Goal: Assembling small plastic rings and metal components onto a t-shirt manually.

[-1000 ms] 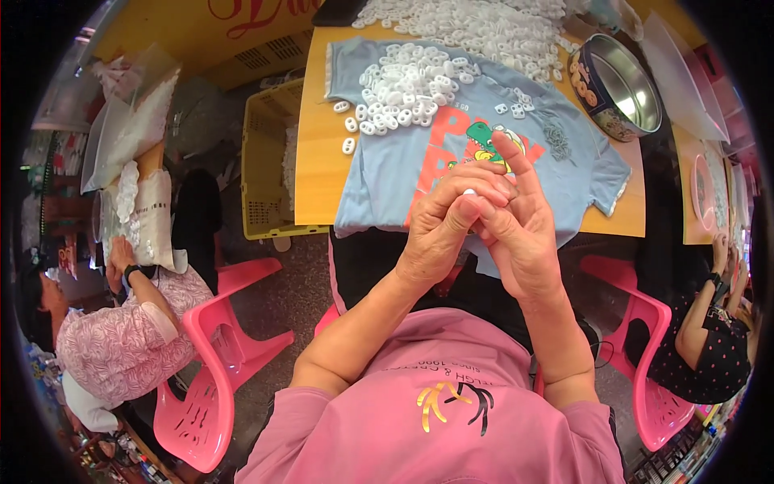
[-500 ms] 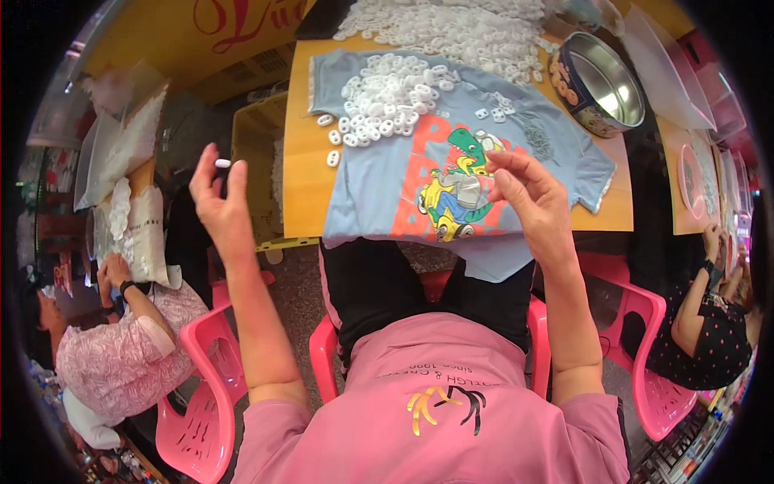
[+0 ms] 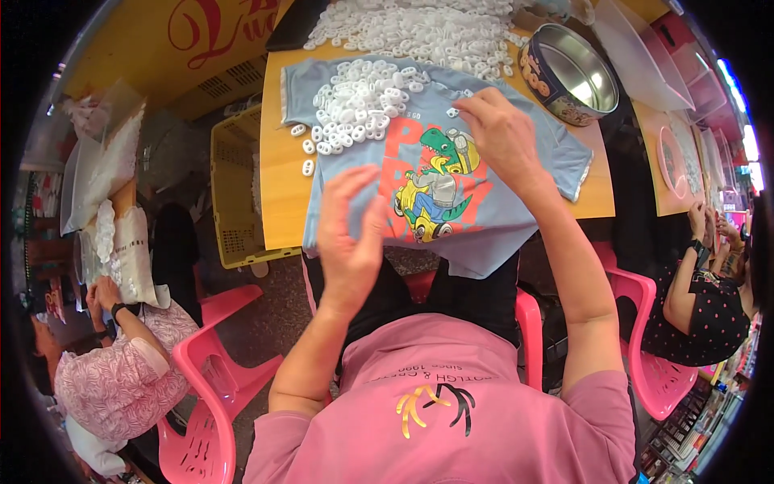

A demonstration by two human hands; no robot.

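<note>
1. Your left hand (image 3: 348, 242) hovers with fingers spread and loosely curled, holding nothing, above the near left edge of the one light blue T-shirt (image 3: 500, 218).
2. That soft cotton shirt lies flat on the orange wooden table (image 3: 278, 189), bearing a green dinosaur print (image 3: 439, 181).
3. On its far left part sits one heap of small white oval plastic rings (image 3: 363, 101); a few strays lie on the bare wood, and a second, larger heap (image 3: 419, 28) lies farther off.
4. Your right hand (image 3: 504, 137) presses down on the shirt's far side, fingertips bunched together; whether they pinch a ring, you cannot tell.
5. One round shiny metal tin (image 3: 568, 73) stands far right.
</note>
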